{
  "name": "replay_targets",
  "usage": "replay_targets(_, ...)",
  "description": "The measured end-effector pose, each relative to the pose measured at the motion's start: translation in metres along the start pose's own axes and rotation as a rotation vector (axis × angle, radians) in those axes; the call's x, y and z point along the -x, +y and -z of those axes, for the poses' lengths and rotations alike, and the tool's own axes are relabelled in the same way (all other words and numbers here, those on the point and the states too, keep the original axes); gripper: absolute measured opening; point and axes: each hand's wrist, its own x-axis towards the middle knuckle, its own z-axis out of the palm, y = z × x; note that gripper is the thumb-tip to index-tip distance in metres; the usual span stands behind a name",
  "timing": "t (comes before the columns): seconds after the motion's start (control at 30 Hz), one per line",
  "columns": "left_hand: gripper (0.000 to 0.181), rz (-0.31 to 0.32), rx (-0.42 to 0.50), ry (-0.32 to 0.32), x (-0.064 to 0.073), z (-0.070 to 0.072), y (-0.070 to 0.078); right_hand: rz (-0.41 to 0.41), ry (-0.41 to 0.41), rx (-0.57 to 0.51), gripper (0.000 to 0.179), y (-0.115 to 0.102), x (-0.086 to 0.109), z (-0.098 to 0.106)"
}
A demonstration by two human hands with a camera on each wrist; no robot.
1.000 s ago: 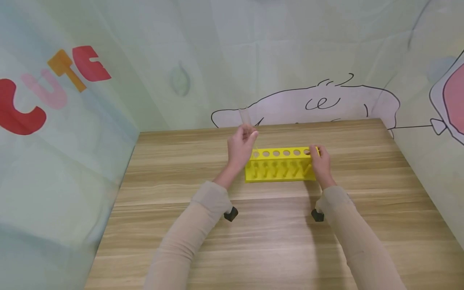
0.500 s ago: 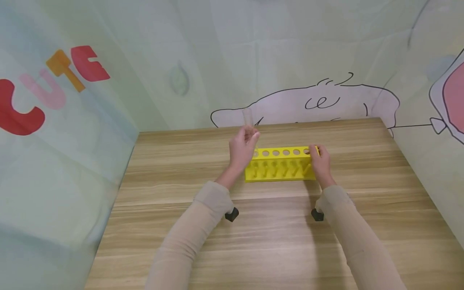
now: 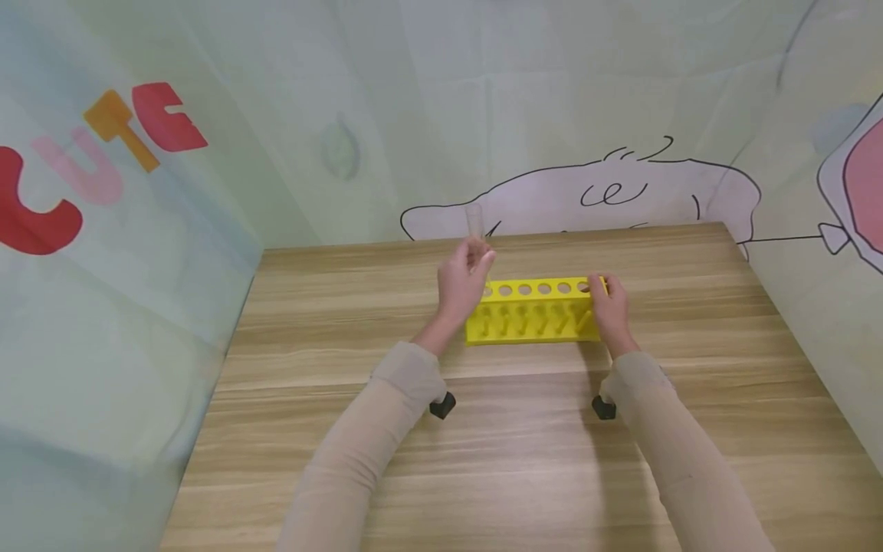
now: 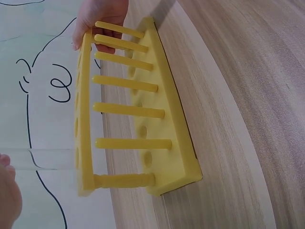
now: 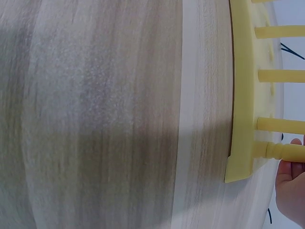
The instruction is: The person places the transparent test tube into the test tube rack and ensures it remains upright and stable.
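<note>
In the head view, a yellow test tube rack [image 3: 538, 302] stands on the table, with a row of round holes along its top and pegs below. My left hand [image 3: 459, 285] pinches a clear test tube [image 3: 474, 220] near upright over the rack's left end. The left wrist view has the tube's lower end [image 4: 55, 159] right at the leftmost hole, overlapping the top plate [image 4: 85, 119]. At the rack's right end, my right hand [image 3: 610, 308] grips the top corner, thumb and fingers around it. Part of this hand [image 5: 291, 188] shows beside the end post in the right wrist view.
The wood-grain table [image 3: 331, 322] reaches back to a printed cloth backdrop [image 3: 428, 115] with cartoon lines and letters. Dark blocks [image 3: 443, 405] are fixed under both wrists.
My left hand has shifted slightly to the right, and the test tube has tipped closer to upright. My right hand and the rack have stayed in place.
</note>
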Motion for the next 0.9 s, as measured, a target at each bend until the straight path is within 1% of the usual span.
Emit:
replay_targets(0.13,0.014,-0.004,-0.010,0.002,-0.0002,-0.0009,-0.0014,0.002,-0.006,0.000,0.041,-0.0006,0.0003,0.0003)
replay_targets(0.3,0.014,0.009,-0.009,-0.011,-0.0005,-0.0021,-0.0029,0.000,-0.004,-0.008,0.042,-0.0008,0.0011,0.0003)
replay_targets(0.43,0.013,0.023,-0.016,-0.027,-0.0004,-0.0039,-0.0043,-0.003,-0.001,-0.026,0.036,-0.0005,0.0004,0.0005)
replay_targets(0.53,0.013,0.021,-0.036,-0.039,0.0000,-0.0051,-0.0049,-0.009,-0.005,-0.037,0.029,-0.0005,0.0000,0.0007)
replay_targets(0.67,0.013,0.013,-0.052,-0.052,0.0008,-0.0058,-0.0051,-0.016,-0.010,-0.041,0.028,-0.0008,0.0002,0.0005)
replay_targets(0.9,0.016,0.025,-0.062,-0.065,0.0023,-0.0056,-0.0053,-0.012,0.001,-0.047,0.023,-0.0006,0.0004,-0.0001)
